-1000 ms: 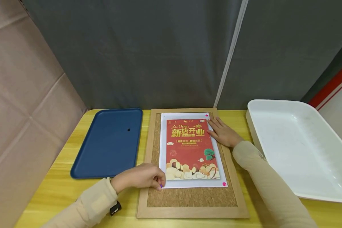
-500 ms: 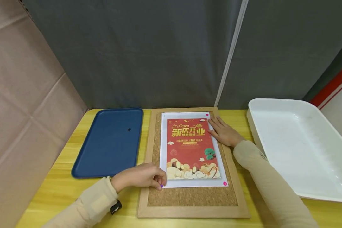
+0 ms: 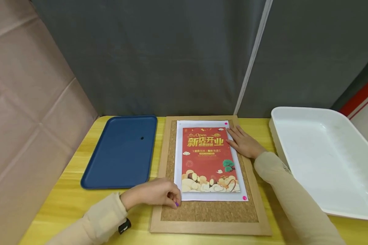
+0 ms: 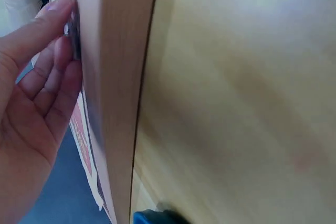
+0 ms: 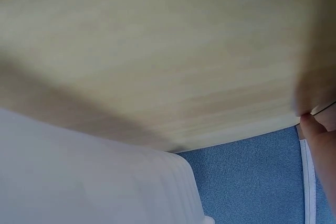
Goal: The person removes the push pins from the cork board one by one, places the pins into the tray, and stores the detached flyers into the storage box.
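Observation:
A red poster on a white sheet (image 3: 208, 160) lies on a wood-framed cork board (image 3: 210, 212). Pink thumbtacks sit in its top right (image 3: 226, 123) and lower right (image 3: 244, 198) corners. At the sheet's lower left corner, my left hand (image 3: 156, 193) pinches a small purple thumbtack (image 3: 177, 204), its tip hidden. The left wrist view shows the left hand (image 4: 37, 77) with thumb and fingers meeting low beside the frame. My right hand (image 3: 244, 143) rests with spread fingers across the sheet's right edge and the frame. Only part of the right hand (image 5: 319, 142) shows in the right wrist view.
Left of the board is a blue tray (image 3: 119, 153) with a small dark spot (image 3: 142, 138) on it. A deep white tub (image 3: 325, 163) stands to the right, near my right forearm. Behind the yellow wooden table (image 3: 61, 204) hangs a grey curtain (image 3: 156, 58).
My left hand has drawn slightly toward me, and the purple thumbtack now shows just below the sheet's lower edge. The right hand stays in place. The head view has shifted a little.

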Demonstrator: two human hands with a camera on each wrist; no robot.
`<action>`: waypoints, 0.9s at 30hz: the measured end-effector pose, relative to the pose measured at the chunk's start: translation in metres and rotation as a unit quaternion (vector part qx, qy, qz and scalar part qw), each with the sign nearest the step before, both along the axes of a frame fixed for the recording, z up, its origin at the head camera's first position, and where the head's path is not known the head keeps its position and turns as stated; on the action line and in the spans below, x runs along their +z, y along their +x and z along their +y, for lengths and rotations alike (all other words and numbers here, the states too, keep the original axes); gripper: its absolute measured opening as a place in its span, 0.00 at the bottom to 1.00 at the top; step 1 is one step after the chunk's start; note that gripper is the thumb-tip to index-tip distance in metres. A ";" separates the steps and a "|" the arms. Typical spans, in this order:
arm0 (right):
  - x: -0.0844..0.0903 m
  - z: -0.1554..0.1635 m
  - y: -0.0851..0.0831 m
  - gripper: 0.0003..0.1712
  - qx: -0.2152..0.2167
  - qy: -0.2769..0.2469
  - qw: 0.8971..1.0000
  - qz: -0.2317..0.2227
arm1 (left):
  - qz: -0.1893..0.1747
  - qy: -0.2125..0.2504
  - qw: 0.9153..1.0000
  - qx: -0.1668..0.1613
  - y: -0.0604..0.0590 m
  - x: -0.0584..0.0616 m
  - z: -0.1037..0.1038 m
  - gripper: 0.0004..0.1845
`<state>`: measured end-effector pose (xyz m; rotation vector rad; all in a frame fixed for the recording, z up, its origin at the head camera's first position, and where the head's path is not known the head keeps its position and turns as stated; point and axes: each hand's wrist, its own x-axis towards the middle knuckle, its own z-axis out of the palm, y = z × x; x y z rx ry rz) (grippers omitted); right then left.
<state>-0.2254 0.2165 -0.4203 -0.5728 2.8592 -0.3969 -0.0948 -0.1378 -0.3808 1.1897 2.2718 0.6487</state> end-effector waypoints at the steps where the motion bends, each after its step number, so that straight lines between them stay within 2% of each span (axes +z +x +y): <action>1: 0.000 0.000 0.000 0.42 -0.001 0.000 1.000 0.000 | 0.001 0.010 1.000 0.010 -0.001 0.000 -0.001 0.02; 6: -0.001 0.002 0.001 0.43 -0.003 0.003 1.000 -0.004 | -0.017 0.069 0.993 0.098 -0.011 0.008 -0.012 0.02; 11: 0.000 0.001 0.000 0.43 -0.001 0.003 1.000 -0.006 | -0.023 0.098 0.977 0.190 -0.025 0.023 -0.025 0.07; 15: 0.000 0.001 0.000 0.42 0.002 -0.003 1.000 -0.003 | -0.019 0.102 0.963 0.248 -0.034 0.031 -0.035 0.09; 20: 0.002 0.000 0.001 0.42 0.006 -0.013 1.000 0.003 | -0.005 0.098 0.948 0.304 -0.044 0.031 -0.049 0.11; 27: 0.004 0.000 0.001 0.41 0.001 -0.007 1.000 -0.007 | 0.007 0.085 0.925 0.370 -0.057 0.020 -0.072 0.13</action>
